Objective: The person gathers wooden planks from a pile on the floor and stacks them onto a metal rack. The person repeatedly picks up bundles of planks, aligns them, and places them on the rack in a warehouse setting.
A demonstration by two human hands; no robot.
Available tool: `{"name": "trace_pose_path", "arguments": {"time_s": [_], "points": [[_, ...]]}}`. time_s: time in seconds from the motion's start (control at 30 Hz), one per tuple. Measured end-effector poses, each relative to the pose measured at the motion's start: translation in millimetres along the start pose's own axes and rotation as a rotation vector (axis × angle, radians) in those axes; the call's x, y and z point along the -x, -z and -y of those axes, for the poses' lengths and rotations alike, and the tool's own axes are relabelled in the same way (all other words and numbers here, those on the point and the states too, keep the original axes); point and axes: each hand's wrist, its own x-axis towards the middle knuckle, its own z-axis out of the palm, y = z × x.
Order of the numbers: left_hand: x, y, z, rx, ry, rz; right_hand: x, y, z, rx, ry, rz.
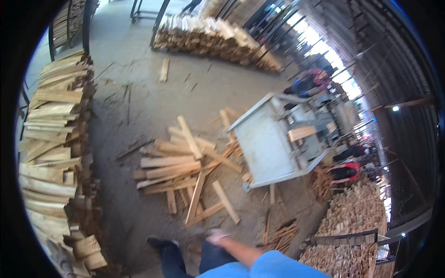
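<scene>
My right hand, pale as if gloved, rests at the end of my bent arm against my dark trouser leg. It is small and blurred, so whether its fingers are open or closed does not show, and I make out nothing held in it. My left hand is out of view. Just beyond my feet, a loose heap of wooden boards lies crisscross on the floor. Nearest to my right hand are a single board and a longer one leaning across the heap.
A stack of boards runs along the left; another stack stands at the back. A pale metal machine table stands right of the heap. One person is behind it, another in red bends near piled wood.
</scene>
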Motion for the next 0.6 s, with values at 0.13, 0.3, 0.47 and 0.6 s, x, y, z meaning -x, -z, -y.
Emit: {"name": "trace_pose_path", "arguments": {"time_s": [0.13,0.3,0.47,0.6], "points": [[80.1,-12.0,-5.7,0.56,-0.165,-0.157,58.7,-20.8,-185.3,-0.328,-0.449,0.041],[282.5,62.2,-137.8,0.325,-0.397,0.158,81.9,-52.1,-276.7,-0.3,-0.427,0.173],[431.3,42.2,-200.5,0.45,-0.435,0.362,78.8,-80.7,-309.7,-0.274,-0.205,0.064],[450.0,59.9,-221.8,0.48,-0.372,0.466,101.8,-29.5,-282.7,-0.389,-0.121,-0.048]]}}
